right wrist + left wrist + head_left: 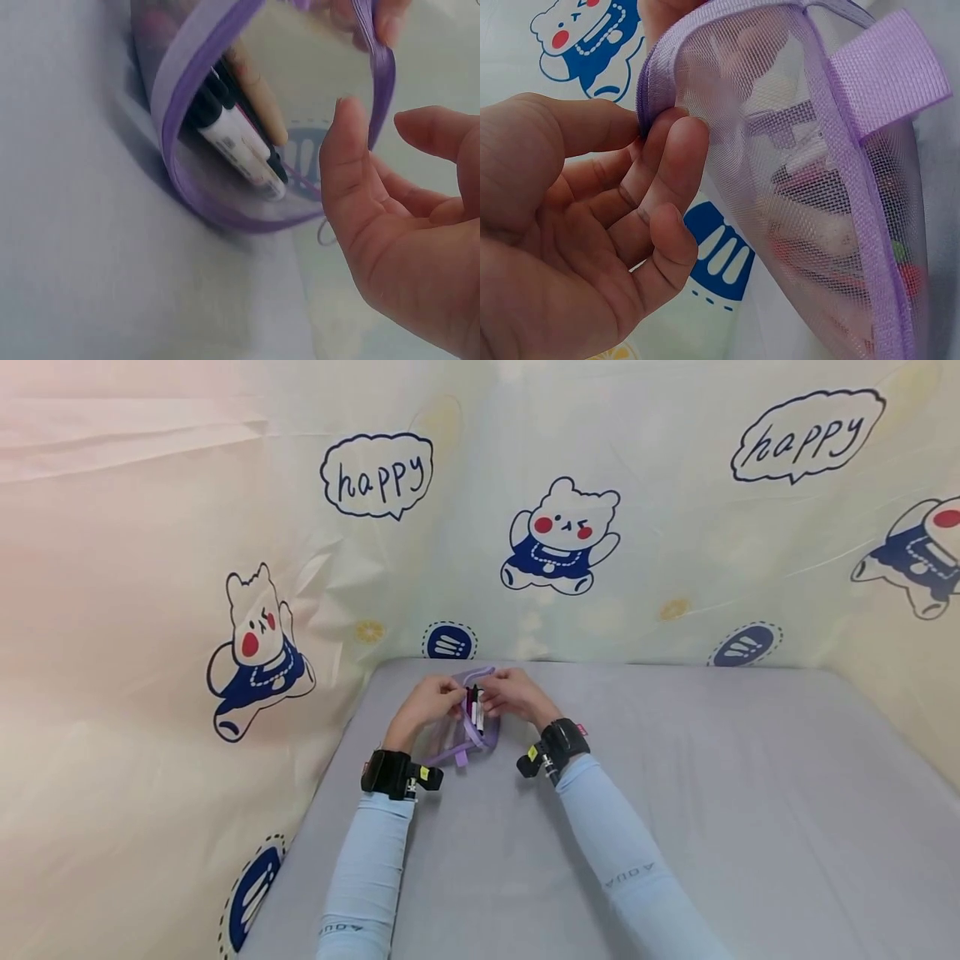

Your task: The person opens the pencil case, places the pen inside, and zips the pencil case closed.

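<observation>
A purple-edged mesh pencil pouch (pixel 480 743) stands near the table's far edge, its mouth spread wide. Inside it lie white-barrelled markers (pixel 232 142) with dark caps, next to a tan stick-like item (pixel 255 90). My left hand (pixel 607 202) pinches the zippered rim between thumb and index finger, the other fingers loosely bent. On the opposite side, my right hand (pixel 420 232) holds the rim, its thumb across the purple band and its index fingertip apart from it. Red and green bits show dimly through the mesh. A purple fabric tab (pixel 889 75) sticks out from the pouch.
A grey cloth covers the table (pixel 675 793). Behind it hangs a pale curtain (pixel 660 527) printed with cartoon bears and "happy" bubbles. Black wrist cameras (pixel 390 774) are strapped over both light-blue sleeves.
</observation>
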Tool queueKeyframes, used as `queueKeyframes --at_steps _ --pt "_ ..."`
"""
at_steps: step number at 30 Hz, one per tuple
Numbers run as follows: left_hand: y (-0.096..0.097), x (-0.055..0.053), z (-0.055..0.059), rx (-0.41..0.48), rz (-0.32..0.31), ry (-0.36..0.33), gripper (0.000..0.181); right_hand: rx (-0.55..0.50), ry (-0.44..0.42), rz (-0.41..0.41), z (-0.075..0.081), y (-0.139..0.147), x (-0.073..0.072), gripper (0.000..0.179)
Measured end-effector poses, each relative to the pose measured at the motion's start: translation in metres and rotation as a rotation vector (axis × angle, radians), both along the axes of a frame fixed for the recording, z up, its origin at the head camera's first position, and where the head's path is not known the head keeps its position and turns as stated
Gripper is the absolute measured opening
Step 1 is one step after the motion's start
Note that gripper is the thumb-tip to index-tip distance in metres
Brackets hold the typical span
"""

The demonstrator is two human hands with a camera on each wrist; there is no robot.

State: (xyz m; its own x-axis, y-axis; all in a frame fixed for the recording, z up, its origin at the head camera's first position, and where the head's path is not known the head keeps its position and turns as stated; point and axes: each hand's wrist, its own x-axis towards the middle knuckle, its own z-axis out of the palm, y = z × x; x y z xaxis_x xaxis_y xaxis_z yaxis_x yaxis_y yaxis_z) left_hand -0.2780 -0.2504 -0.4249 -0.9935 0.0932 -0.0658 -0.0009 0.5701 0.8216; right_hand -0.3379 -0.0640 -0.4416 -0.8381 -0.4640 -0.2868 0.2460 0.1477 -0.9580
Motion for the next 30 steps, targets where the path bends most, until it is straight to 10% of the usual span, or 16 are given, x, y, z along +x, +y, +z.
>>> queueKeyframes --at_steps 21,30 --pt "-0.001 -0.003 0.003 -0.009 0.008 -0.003 0.019 0.069 0.025 -0.051 -0.012 0.031 -0.008 0.035" --pt "0.001 0.001 0.004 -0.006 -0.002 -0.02 0.018 0.236 0.159 -0.037 -0.022 0.035 -0.022 0.028"
